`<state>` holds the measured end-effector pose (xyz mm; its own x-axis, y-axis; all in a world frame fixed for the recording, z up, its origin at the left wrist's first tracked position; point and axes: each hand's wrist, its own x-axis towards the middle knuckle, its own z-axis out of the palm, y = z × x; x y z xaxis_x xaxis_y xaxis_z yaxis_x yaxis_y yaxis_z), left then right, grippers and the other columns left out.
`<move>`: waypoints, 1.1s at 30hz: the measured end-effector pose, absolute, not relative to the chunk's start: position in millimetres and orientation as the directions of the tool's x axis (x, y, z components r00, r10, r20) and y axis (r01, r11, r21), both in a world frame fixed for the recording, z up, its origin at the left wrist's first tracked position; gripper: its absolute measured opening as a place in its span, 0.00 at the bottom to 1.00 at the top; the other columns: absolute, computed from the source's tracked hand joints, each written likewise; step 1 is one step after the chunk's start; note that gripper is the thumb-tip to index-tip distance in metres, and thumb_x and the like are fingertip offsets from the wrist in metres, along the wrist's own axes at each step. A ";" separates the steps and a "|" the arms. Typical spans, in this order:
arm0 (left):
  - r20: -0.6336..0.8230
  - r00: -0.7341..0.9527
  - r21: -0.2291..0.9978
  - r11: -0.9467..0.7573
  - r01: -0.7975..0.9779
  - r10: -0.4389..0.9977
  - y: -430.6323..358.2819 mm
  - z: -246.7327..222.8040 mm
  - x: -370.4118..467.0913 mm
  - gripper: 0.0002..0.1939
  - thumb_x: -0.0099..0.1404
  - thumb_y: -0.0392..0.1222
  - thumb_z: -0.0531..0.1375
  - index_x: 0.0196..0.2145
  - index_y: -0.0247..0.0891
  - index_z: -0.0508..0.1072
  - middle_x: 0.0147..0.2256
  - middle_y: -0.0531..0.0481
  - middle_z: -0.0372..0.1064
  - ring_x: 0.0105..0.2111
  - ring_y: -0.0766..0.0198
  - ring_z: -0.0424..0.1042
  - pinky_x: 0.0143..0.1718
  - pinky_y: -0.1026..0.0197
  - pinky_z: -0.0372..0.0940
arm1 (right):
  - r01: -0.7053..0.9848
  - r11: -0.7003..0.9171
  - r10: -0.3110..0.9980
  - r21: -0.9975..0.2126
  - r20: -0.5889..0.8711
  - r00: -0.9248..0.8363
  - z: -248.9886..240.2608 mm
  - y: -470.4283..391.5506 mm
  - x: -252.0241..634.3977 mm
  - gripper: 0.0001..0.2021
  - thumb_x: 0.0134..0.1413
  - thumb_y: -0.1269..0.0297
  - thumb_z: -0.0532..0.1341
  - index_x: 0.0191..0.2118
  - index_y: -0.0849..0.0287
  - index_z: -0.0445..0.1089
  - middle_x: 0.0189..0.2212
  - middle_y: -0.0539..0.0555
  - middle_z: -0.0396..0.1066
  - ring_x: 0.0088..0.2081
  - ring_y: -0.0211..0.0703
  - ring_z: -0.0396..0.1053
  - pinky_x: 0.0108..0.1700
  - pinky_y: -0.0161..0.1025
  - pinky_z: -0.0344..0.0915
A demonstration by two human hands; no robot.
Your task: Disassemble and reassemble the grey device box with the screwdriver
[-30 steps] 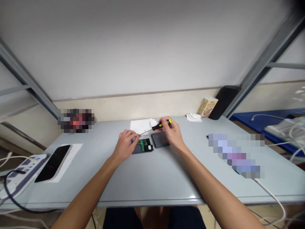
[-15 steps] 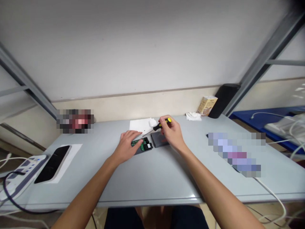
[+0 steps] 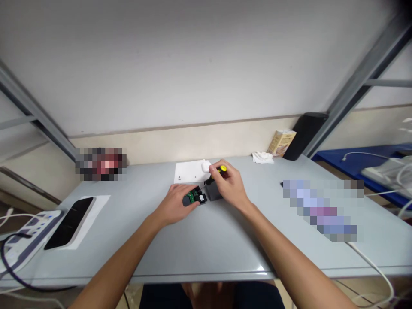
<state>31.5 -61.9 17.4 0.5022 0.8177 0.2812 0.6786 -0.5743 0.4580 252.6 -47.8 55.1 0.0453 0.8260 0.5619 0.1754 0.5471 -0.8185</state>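
Note:
My left hand (image 3: 178, 203) is closed round the left side of a small device with a green circuit board (image 3: 192, 197), thumb along the near edge and fingers over the far edge. In my right hand (image 3: 231, 185) is a screwdriver (image 3: 222, 169) with a black and yellow handle. Its thin shaft slants down to the left, and the tip is at the board's far right part; whether it sits in a screw I cannot tell. A dark grey cover (image 3: 214, 192) lies just right of the board, partly hidden under my right hand.
Behind the board lies white paper (image 3: 188, 169) with several tiny dark bits and a white case (image 3: 205, 166). A phone (image 3: 71, 223) and a power strip (image 3: 30, 238) are at left. Tissue (image 3: 263, 157), a carton (image 3: 282, 143) and a black speaker (image 3: 305, 136) stand back right.
The screwdriver tip has come down from above the paper's near edge onto the board. My left fingers now wrap the device's edges rather than lying over it.

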 end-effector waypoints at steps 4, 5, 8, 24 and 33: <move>0.289 0.502 0.477 -0.578 0.662 0.815 -61.7 15.4 31.1 0.24 0.68 0.44 0.66 0.60 0.48 0.71 0.59 0.47 0.75 0.59 0.49 0.72 0.64 0.43 0.60 | 0.195 0.590 0.799 -0.783 0.601 -0.006 54.9 -49.2 250.8 0.13 0.66 0.56 0.62 0.30 0.56 0.68 0.29 0.50 0.68 0.31 0.39 0.63 0.34 0.39 0.59; 0.285 0.504 0.481 -0.577 0.661 0.815 -61.8 15.4 31.1 0.24 0.68 0.44 0.66 0.60 0.47 0.71 0.59 0.47 0.75 0.60 0.49 0.72 0.64 0.43 0.60 | 0.198 0.594 0.797 -0.780 0.604 -0.012 55.0 -49.3 250.7 0.13 0.66 0.57 0.62 0.30 0.56 0.68 0.29 0.50 0.67 0.31 0.39 0.63 0.33 0.39 0.58; 0.272 0.510 0.482 -0.574 0.662 0.816 -62.1 16.5 31.5 0.23 0.69 0.44 0.66 0.60 0.47 0.71 0.59 0.47 0.74 0.60 0.49 0.72 0.64 0.42 0.60 | 0.203 0.596 0.795 -0.777 0.606 -0.019 54.9 -49.1 251.1 0.13 0.66 0.57 0.62 0.31 0.56 0.68 0.29 0.50 0.67 0.31 0.39 0.63 0.33 0.39 0.58; 0.283 0.509 0.474 -0.580 0.662 0.813 -61.4 15.7 31.1 0.23 0.69 0.45 0.65 0.61 0.48 0.71 0.60 0.46 0.74 0.60 0.49 0.71 0.65 0.42 0.60 | 0.201 0.615 0.778 -0.762 0.629 0.002 54.6 -49.1 252.1 0.13 0.67 0.56 0.62 0.30 0.56 0.68 0.29 0.50 0.68 0.31 0.39 0.64 0.34 0.39 0.59; 0.250 0.508 0.483 -0.561 0.672 0.824 -61.9 18.0 31.9 0.23 0.70 0.46 0.64 0.61 0.47 0.70 0.61 0.46 0.73 0.61 0.48 0.70 0.65 0.40 0.58 | 0.199 0.584 0.796 -0.787 0.603 0.051 52.5 -45.8 253.5 0.14 0.66 0.54 0.62 0.31 0.56 0.70 0.29 0.50 0.69 0.30 0.39 0.64 0.33 0.38 0.59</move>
